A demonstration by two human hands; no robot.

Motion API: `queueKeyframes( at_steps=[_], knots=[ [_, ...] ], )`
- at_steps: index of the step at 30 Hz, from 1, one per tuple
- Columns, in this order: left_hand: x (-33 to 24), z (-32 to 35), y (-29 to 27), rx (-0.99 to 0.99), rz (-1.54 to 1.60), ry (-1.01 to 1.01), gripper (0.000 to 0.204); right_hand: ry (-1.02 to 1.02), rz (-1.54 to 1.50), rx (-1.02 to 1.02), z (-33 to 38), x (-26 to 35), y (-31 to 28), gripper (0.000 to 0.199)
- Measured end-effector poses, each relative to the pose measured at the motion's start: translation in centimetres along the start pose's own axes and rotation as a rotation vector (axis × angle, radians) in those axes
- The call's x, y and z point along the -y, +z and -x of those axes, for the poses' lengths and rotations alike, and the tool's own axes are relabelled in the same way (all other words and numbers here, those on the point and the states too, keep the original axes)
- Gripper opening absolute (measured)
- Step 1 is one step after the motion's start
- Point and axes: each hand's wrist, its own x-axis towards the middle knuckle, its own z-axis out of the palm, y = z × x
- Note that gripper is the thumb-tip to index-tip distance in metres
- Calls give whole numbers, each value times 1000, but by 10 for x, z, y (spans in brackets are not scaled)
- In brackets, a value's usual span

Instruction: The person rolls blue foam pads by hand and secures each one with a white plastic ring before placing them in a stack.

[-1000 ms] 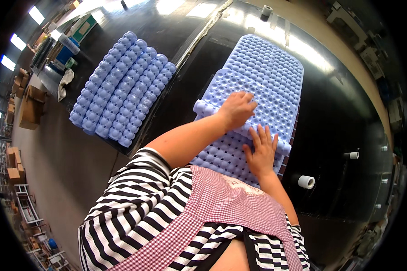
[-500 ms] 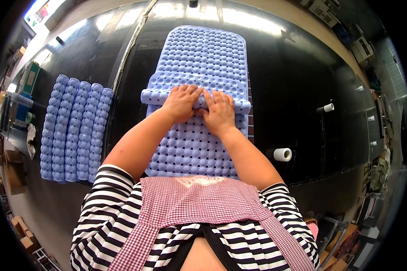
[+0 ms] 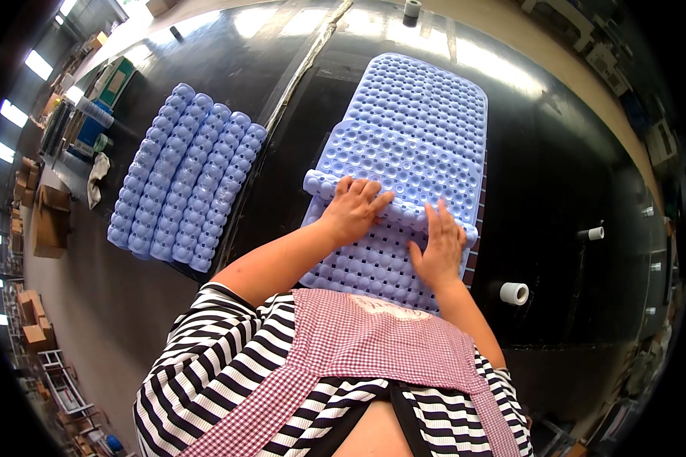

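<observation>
Light-blue bumpy plastic bath mats lie flat in front of me, one over another; the flat mat (image 3: 427,95) shows at the far end. The upper mat (image 3: 400,161) has its ringed side up and its near edge curled into a narrow roll lying crosswise. My left hand (image 3: 352,211) is closed over the left part of that roll, fingertips bent onto it. My right hand (image 3: 440,250) rests at the roll's right part, fingers stretched out and thumb apart. Between the hands the roll is partly covered by fingers. Bumpy mat surface shows below the roll.
Several rolled blue mats (image 3: 187,179) lie side by side on the left of the black table (image 3: 564,198). White tape-like rolls (image 3: 514,293) stand at the right. A taped seam (image 3: 301,68) crosses the tabletop. Cardboard boxes (image 3: 52,221) sit beyond the table's left side.
The view has turned, shifting the table contents rightward. My hands have spread apart, the right one loosening. The roll lies nearer me, with more of the ringed mat spread out behind it.
</observation>
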Motion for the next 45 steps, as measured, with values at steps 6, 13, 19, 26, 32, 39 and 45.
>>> queueKeyframes(
  at_steps=[6, 13, 19, 26, 32, 39, 45],
  knots=[
    [-1, -5, -6, -12, 29, 25, 49, -55, 49, 60, 13, 2, -2, 83],
    [21, -98, -16, 270, 135, 23, 41, 118, 266, 127, -52, -34, 24, 67],
    [53, -131, 5, 14, 83, 114, 22, 146, 326, 352, -73, 23, 26, 84],
    [39, -103, 21, -142, 99, 2, 37, 257, 305, 481, -148, -14, 17, 79],
    [49, -109, 17, 34, -71, -7, 60, 28, 261, 189, -146, -39, 40, 62],
    [-33, -9, -15, 3, -12, 116, 59, -65, 82, 153, -28, -1, -8, 51],
    [-62, 35, -25, 80, 16, 74, 62, -87, 8, 90, 21, 19, -17, 54]
  ],
)
